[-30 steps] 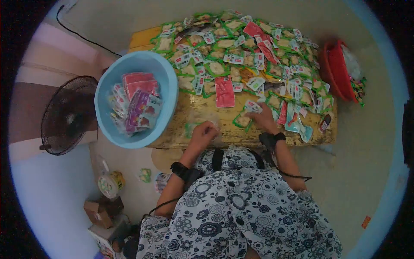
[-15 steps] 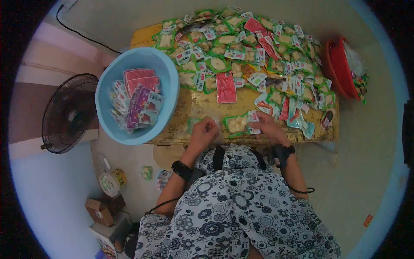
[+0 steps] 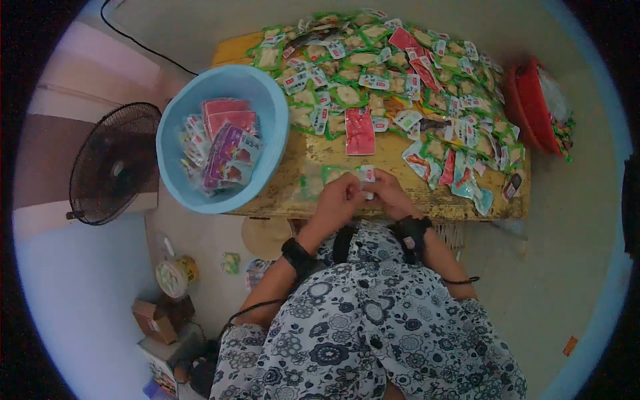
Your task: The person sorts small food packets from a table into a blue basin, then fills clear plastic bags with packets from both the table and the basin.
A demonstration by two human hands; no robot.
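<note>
Head view: both hands meet at the near edge of the table point(image 3: 280, 203), pinching one green-edged packet point(image 3: 348, 175) between them, the left hand point(image 3: 340, 200) at its near side and the right hand point(image 3: 387, 193) at its white label end. Held low over bare wood, it sits apart from the heap of packets point(image 3: 413, 87) farther back. The blue basin point(image 3: 267, 117) with sorted packets stands just left. Both forearms angle inward, wrists bent, fingers curled closed on the packet.

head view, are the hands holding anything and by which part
Both hands, left hand and right hand, hold one green-edged snack packet at its near edge, just above the wooden table.
</note>
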